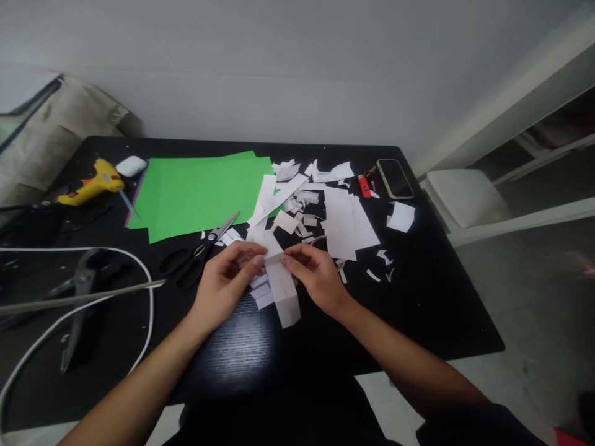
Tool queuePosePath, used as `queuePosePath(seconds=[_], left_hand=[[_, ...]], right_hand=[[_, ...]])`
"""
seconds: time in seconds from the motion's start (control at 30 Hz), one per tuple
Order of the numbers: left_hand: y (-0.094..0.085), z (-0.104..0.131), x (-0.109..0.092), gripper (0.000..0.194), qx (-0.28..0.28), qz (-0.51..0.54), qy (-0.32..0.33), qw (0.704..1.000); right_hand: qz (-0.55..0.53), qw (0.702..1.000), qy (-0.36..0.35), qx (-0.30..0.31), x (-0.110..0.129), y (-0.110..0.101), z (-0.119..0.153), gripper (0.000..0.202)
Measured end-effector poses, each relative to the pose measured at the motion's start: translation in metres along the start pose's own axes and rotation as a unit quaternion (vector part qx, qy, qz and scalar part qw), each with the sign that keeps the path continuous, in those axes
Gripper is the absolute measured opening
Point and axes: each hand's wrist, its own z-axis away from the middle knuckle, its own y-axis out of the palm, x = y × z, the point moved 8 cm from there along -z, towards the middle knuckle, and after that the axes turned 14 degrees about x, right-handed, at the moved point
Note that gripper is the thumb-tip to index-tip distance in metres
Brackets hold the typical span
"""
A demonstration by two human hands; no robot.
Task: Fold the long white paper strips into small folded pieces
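A long white paper strip (pixel 282 286) with creases across it is held between both hands above the black table. My left hand (pixel 231 272) pinches its left edge between thumb and fingers. On the opposite edge, my right hand (pixel 312 271) is closed in a pinch as well. The strip's lower end is bent and hangs toward the table's front edge. Beneath and behind the hands lie many small white paper scraps (pixel 286 222). Black-handled scissors (pixel 198 251) rest just left of my left hand, their blades toward the scraps.
Green sheets (pixel 204 192) lie at the back left, beside a yellow glue gun (pixel 95 184) and a white case (pixel 131 165). White sheets (pixel 341 223), a red lighter (pixel 364 186) and a phone (pixel 395 178) are on the right. A white cable (pixel 151 310) loops at left.
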Motion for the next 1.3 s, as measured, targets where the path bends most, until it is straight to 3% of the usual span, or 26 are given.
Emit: queuePosePath(seconds=[0.37,0.6,0.87,1.1,1.3], left_hand=[[0.002,0.000,-0.001,0.020,-0.014,0.007,0.047,0.999],[0.003,0.003,-0.007,0.003,-0.012,-0.100,0.053,0.993],[0.002,0.005,-0.010,0.017,-0.019,-0.099,0.077,0.992],[0.003,0.011,-0.026,0.016,-0.023,-0.186,0.152,0.970],[0.004,0.011,-0.029,0.013,-0.027,-0.202,0.152,0.967]], right_hand=[[-0.027,0.999,-0.024,-0.016,-0.001,-0.001,0.002,0.026],[0.057,0.993,-0.100,-0.022,0.013,0.001,0.006,0.010],[0.103,0.984,-0.139,-0.054,0.018,0.000,0.012,0.016],[0.211,0.954,-0.197,-0.083,0.034,0.000,0.023,0.021],[0.246,0.948,-0.187,-0.081,0.035,0.001,0.024,0.019]])
